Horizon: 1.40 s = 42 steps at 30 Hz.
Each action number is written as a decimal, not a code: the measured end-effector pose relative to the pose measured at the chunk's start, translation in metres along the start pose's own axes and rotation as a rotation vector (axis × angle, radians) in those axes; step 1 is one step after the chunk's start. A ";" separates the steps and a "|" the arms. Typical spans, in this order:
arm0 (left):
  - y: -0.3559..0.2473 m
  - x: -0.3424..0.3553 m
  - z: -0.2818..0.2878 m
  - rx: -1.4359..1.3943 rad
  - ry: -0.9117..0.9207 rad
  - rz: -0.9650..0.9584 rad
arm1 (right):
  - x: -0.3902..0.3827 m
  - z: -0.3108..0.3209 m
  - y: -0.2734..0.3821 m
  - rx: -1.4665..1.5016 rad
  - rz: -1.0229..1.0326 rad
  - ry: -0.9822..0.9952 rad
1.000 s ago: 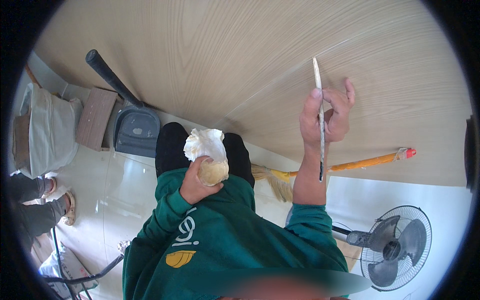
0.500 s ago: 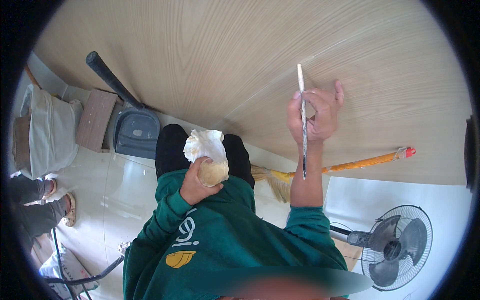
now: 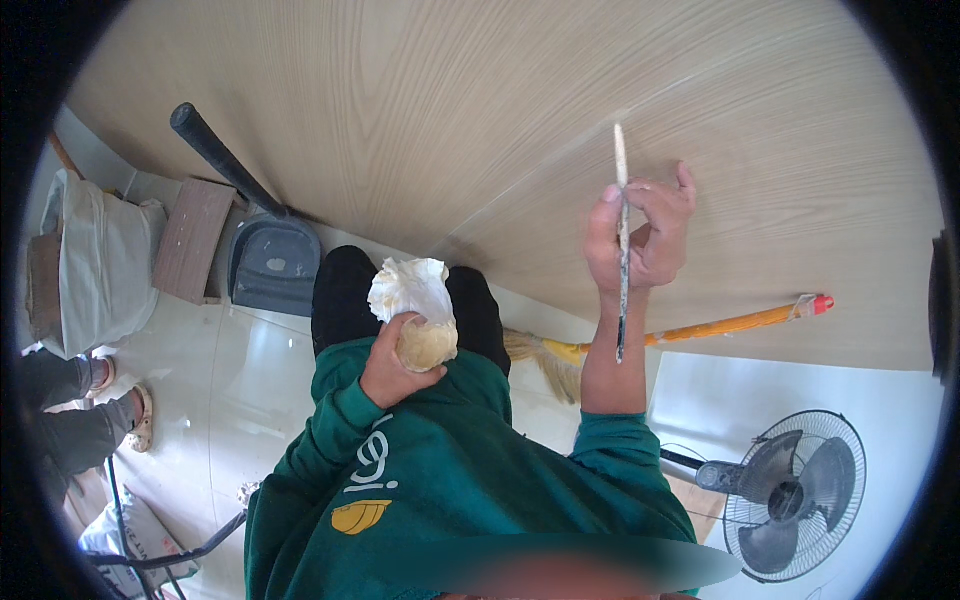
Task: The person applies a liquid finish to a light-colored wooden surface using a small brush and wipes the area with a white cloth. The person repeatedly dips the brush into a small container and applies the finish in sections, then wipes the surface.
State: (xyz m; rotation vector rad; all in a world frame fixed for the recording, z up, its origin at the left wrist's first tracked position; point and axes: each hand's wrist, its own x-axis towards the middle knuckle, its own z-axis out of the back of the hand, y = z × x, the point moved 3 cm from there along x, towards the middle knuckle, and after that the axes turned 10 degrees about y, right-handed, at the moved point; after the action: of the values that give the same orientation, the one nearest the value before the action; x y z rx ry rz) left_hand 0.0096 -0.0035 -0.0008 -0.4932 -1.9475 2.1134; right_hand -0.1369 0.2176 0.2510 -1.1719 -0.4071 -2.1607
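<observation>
My left hand is closed round a small tub of cream-coloured paste, held low in front of my lap. From the tub's far side rises a crumpled white piece, perhaps a lid or liner. In my right hand, pinched between thumb and forefinger, is a thin paintbrush with a pale, coated end pointing away from me. Its dark, paint-smeared other end reaches back over my wrist. The brush's pale end is near a seam in the wood-grain panel; whether it touches cannot be told.
A dark dustpan with an upright handle stands at left, beside a brown board and a white sack. An orange-handled broom leans at right. A fan is lower right. Another person's legs show at left.
My right hand and the brush have shifted slightly to the right along the panel. The left hand and the tub stay nearly where they were.
</observation>
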 end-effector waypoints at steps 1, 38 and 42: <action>0.000 0.000 0.000 -0.010 -0.003 -0.020 | 0.000 0.001 -0.001 0.016 -0.014 -0.038; -0.057 -0.012 -0.006 0.233 -0.309 -0.109 | -0.117 -0.011 0.075 1.232 -0.833 0.544; -0.080 -0.025 -0.008 0.346 -0.409 -0.246 | -0.129 -0.011 0.087 1.262 -0.688 0.608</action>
State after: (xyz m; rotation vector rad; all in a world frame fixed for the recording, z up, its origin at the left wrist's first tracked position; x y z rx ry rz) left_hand 0.0305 0.0018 0.0801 0.2501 -1.6509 2.4459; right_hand -0.0350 0.1966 0.1354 0.3726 -1.6942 -1.9350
